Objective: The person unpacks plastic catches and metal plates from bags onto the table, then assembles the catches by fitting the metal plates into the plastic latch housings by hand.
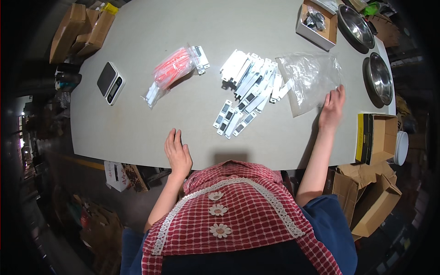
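My left hand (178,153) is at the table's front edge, its fingers stretched out and holding nothing. My right hand (332,109) is at the right corner of a flat clear plastic bag (311,78), its fingers closed on the film. Left of that bag lies a loose heap of slim white pieces (252,85), several with dark windows; their exact kind is unclear. Farther left rests a clear bag of pinkish-red strips (174,66), with a few white pieces (201,59) beside it.
A small digital scale (111,83) sits at the left. An open box of dark parts (316,25) stands at the far right, near two steel bowls (355,27) (380,80). By the right edge is an open yellow-and-black carton (378,137); cardboard boxes (366,197) lie below.
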The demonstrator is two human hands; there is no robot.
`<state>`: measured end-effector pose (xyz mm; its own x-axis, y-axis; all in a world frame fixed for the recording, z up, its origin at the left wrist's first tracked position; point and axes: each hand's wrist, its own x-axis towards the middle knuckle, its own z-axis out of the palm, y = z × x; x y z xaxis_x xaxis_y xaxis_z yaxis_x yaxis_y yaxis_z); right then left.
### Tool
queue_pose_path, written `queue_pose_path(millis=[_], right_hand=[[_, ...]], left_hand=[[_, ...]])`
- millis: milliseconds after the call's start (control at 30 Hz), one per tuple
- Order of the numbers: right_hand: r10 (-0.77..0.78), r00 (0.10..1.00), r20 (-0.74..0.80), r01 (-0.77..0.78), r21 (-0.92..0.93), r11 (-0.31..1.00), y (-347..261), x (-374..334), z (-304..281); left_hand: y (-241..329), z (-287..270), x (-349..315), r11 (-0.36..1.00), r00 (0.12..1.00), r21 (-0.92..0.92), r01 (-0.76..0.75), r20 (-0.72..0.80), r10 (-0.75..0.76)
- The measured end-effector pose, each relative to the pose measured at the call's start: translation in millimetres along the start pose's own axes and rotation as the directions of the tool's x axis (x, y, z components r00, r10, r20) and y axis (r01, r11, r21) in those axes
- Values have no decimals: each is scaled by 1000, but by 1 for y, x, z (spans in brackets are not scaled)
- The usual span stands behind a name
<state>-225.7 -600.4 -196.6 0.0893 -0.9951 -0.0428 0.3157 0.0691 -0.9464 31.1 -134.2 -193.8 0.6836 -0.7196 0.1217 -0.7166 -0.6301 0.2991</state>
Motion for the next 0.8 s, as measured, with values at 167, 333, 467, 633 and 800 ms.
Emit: queue_pose_path(millis=[167, 333, 467, 633, 800], right_hand=[[-115, 833, 541, 552, -803, 225, 38, -10, 14], [-186, 851, 491, 518, -845, 136, 37, -14, 21], [-303, 841, 448, 472, -882, 6, 33, -3, 21], [-273, 953, 135, 284, -715, 639, 21, 35, 4], [-210, 957, 198, 234, -107, 966, -36, -76, 128]], left_hand=[[1, 5, -2, 998, 1000, 53, 21, -5, -21], [7, 3, 1, 998, 999, 48, 35, -7, -35], [6, 0, 1, 999, 999, 46, 25, -26, -24], [4, -5, 7, 999, 1000, 46, 10, -24, -9], [-26, 0, -9, 975, 994, -221, 19, -101, -43]])
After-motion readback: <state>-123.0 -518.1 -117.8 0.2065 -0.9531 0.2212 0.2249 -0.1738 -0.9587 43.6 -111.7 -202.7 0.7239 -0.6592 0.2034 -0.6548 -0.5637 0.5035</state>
